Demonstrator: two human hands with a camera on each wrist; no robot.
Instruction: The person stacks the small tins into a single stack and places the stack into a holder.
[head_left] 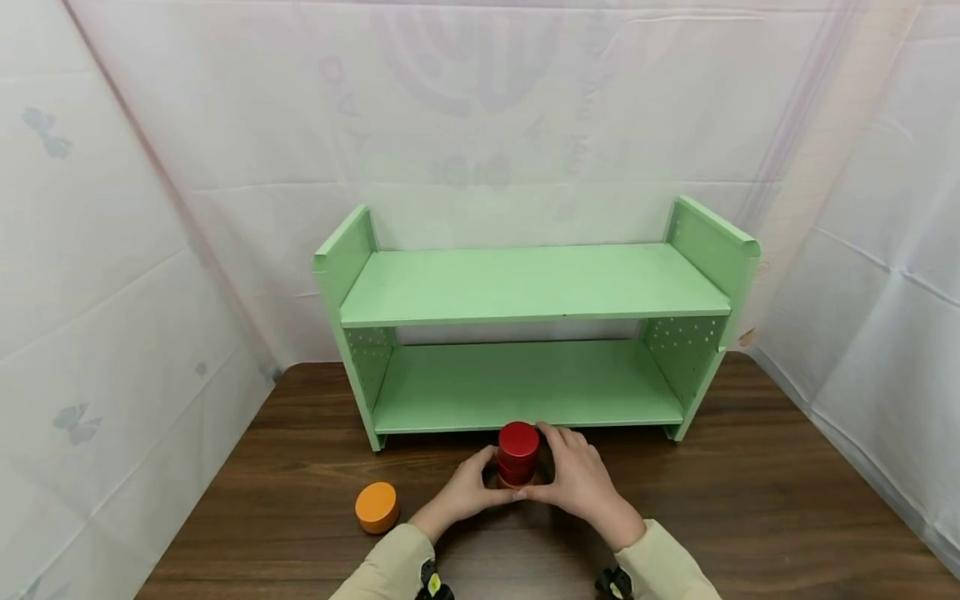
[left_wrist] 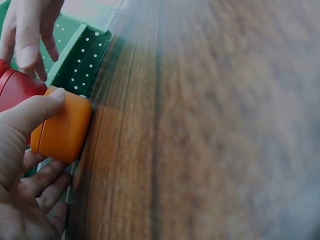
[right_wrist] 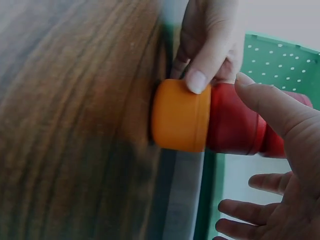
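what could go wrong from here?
1. The top red container sits on a lower red container over an orange base; a bump could topple them.
2. The left grip holds the orange base, so jerking it might slide the reds off.
3. The left sleeve is near the loose orange container and might knock it.

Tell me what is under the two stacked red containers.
An orange container sits directly beneath the lower red container; its top, and the table right below it, are covered and cannot be seen.
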